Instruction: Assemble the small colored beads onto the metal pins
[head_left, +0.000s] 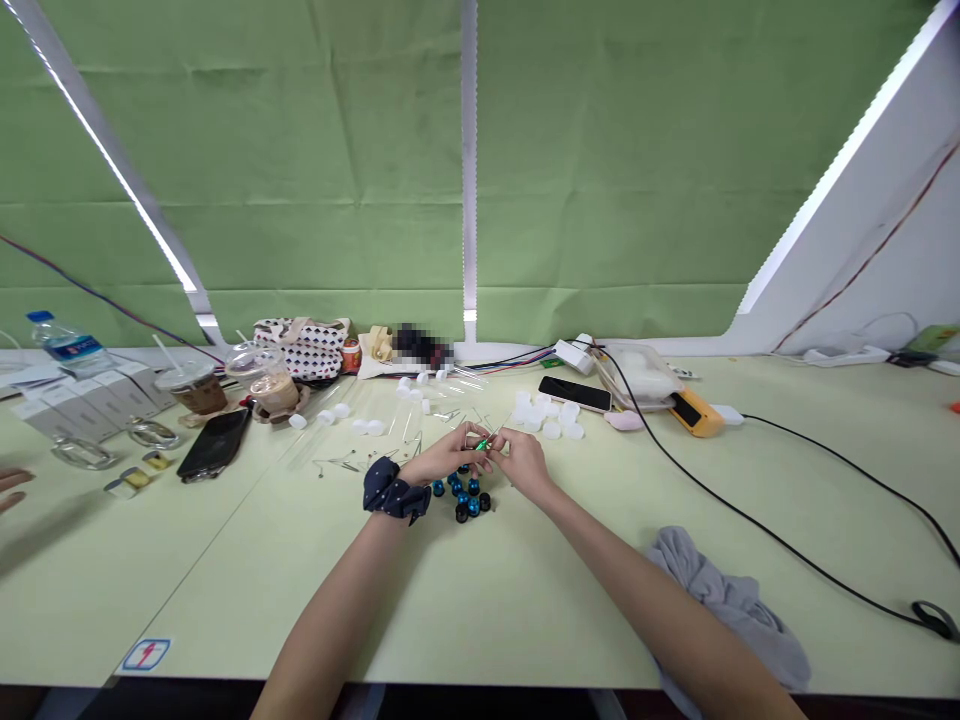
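Note:
Above the table, my left hand (444, 458), with a dark dotted scrunchie (391, 492) at its wrist, is closed on a small shiny green piece (482, 445). My right hand (523, 462) meets it from the right, fingers pinched at a thin metal stem (493, 436) by the green piece. Exactly how the two join is too small to tell. Right below the hands lie several small blue and black round caps (463, 500), partly covered by my left hand. Thin metal stems (345, 462) are scattered to the left and behind; white round caps (551, 415) lie behind my right hand.
A phone (576, 393), an orange device (696, 412) and a black cable (720, 497) are to the right, with a grey cloth (731, 590) nearer. Leftward are drink cups (274, 392), a black phone (215, 445) and white boxes (94, 402). Another person's hand (13, 487) shows far left.

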